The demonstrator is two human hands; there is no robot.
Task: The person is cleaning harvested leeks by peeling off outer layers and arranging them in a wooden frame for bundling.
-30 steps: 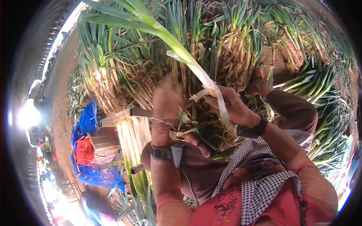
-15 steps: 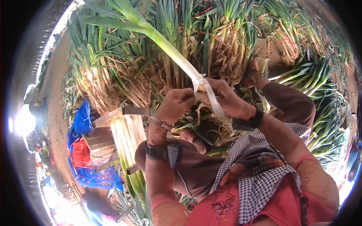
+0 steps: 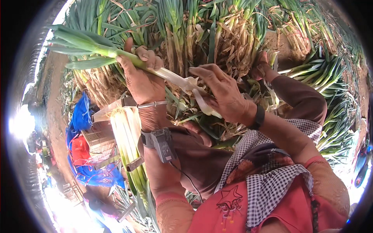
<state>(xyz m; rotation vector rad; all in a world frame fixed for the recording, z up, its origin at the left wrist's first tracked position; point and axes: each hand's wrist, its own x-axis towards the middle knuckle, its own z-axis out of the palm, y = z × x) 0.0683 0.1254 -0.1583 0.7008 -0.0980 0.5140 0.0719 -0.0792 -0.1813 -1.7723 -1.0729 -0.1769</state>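
Observation:
My left hand (image 3: 143,79) is wrapped around the stalk of a large green onion (image 3: 171,77), held slanting with its leaves to the upper left. The white lower end points toward my right hand (image 3: 229,95), whose fingers are stretched out and apart beside it. From that end a loose pale strip of skin (image 3: 205,105) hangs down past my right thumb. Left of my knee, a bundle of cleaned green onions (image 3: 126,132) lies in a frame (image 3: 135,164), white ends toward the far side.
Unpeeled green onion bundles (image 3: 235,42) with dry brown outer leaves stand across the far side. More green onions (image 3: 330,116) lie heaped at the right. A plastic crate (image 3: 100,136), blue netting (image 3: 81,114) and a red bag (image 3: 80,150) sit at the left. Peelings litter the ground between my legs.
The green onion has tipped lower and to the left. My left hand has moved from near its root end up to the stalk and gripped it. My right hand's fingers have opened out.

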